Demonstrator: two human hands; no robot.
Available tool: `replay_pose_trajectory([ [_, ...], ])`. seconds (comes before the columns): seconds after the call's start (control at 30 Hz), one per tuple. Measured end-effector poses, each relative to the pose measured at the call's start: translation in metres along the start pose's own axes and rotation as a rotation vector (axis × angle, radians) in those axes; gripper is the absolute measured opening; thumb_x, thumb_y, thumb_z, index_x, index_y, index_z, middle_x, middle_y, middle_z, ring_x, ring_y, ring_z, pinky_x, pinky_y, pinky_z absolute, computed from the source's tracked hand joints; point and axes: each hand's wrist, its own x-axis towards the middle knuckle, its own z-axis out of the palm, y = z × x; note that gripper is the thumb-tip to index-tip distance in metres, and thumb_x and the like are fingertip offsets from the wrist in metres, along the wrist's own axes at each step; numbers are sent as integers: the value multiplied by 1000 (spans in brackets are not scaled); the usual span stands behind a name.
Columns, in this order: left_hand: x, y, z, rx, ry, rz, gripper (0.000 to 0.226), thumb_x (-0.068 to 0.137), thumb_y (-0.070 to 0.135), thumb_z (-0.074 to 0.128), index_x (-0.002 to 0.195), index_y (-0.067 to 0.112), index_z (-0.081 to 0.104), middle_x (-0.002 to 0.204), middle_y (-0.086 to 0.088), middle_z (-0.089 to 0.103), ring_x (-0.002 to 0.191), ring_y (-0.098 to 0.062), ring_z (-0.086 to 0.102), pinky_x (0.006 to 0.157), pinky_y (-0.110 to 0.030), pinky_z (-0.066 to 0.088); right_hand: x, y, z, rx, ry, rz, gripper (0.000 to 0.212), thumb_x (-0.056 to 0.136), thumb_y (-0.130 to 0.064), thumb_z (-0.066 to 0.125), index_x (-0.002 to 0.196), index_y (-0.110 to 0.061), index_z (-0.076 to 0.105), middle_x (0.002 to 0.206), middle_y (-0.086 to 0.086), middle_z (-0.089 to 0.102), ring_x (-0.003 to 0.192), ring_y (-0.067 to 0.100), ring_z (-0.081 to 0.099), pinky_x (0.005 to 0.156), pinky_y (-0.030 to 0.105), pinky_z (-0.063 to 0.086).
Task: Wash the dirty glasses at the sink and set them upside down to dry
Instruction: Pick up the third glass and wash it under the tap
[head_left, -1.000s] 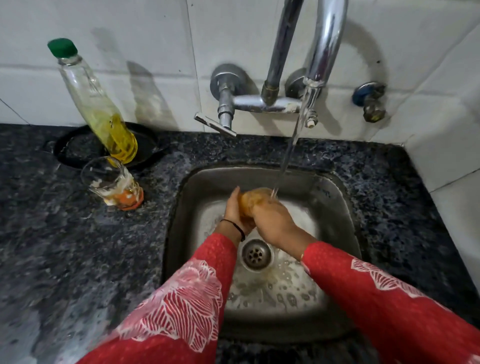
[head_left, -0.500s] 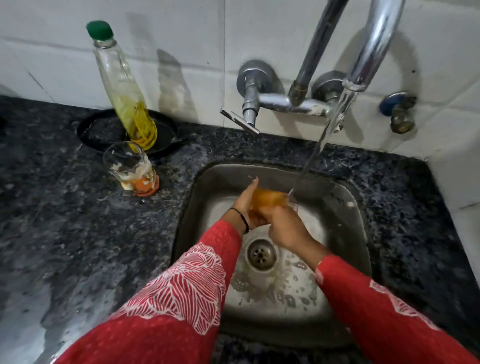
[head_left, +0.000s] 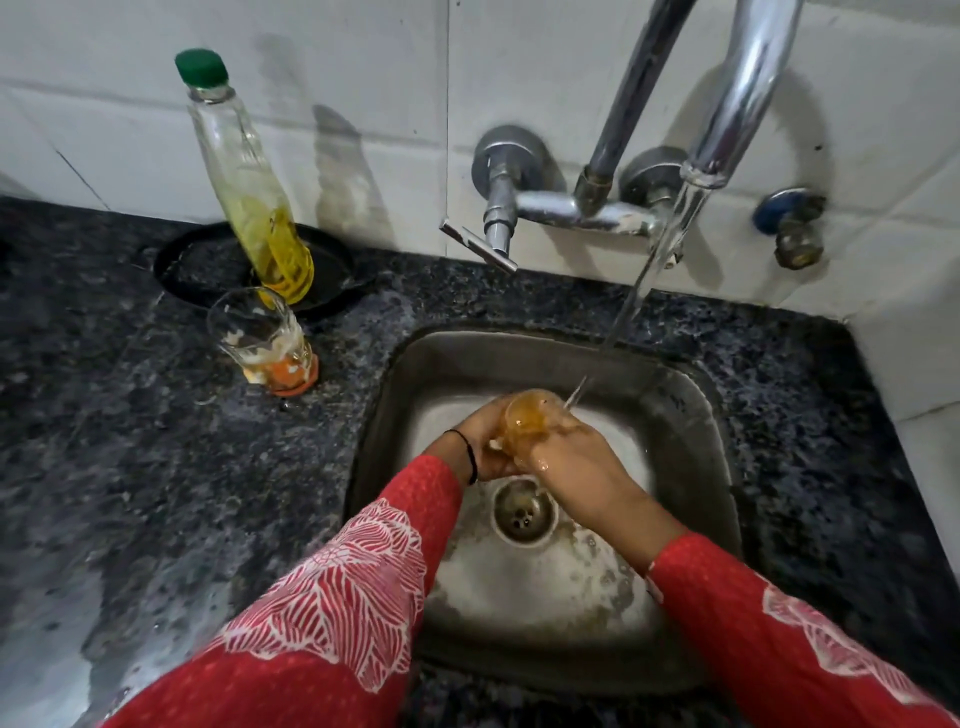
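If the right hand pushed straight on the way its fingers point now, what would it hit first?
The right hand points up and left, and its fingers already wrap the glass held with the left hand. So the glass comes first; beyond it, probably the sink's back wall.

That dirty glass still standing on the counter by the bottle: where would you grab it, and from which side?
Grip the dirty glass around its clear upper wall, above the orange dregs. Come from the sink side, on its right: it stands upright with the mouth open, and the oil bottle crowds close behind it, so that flank looks freest. Wet fingers may slip, so wrap it fully.
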Motion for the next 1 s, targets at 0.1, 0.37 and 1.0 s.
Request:
replay_pose_trajectory([
  [0.1, -5, -6, -11, 44, -85, -4, 39, 90, 45, 47, 96, 11, 66, 88, -11, 69, 82, -24, 65, 84, -41, 52, -8, 8, -13, -32, -10, -127, 22, 88, -27, 49, 101, -25, 66, 104, -3, 65, 97, 9, 61, 78, 23, 49],
  [0.37, -32, 5, -1, 340, -175, 75, 33, 94, 44, 49, 104, 18, 67, 95, -1, 72, 85, -14, 65, 84, -28, 50, -22, 17, 9, 941, 490, 321, 23, 94, -26, 55, 74, -20, 64, 72, -3, 65, 69, 2, 59, 65, 16, 46],
  [1.0, -68, 20, 10, 501, -251, 379, 20, 86, 21, 67, 103, 11, 65, 90, -2, 72, 81, -14, 66, 76, -26, 52, -1, -16, -60, 821, 190, 188, 22, 86, -11, 66, 65, -4, 63, 49, -4, 58, 47, 3, 53, 54, 15, 43],
])
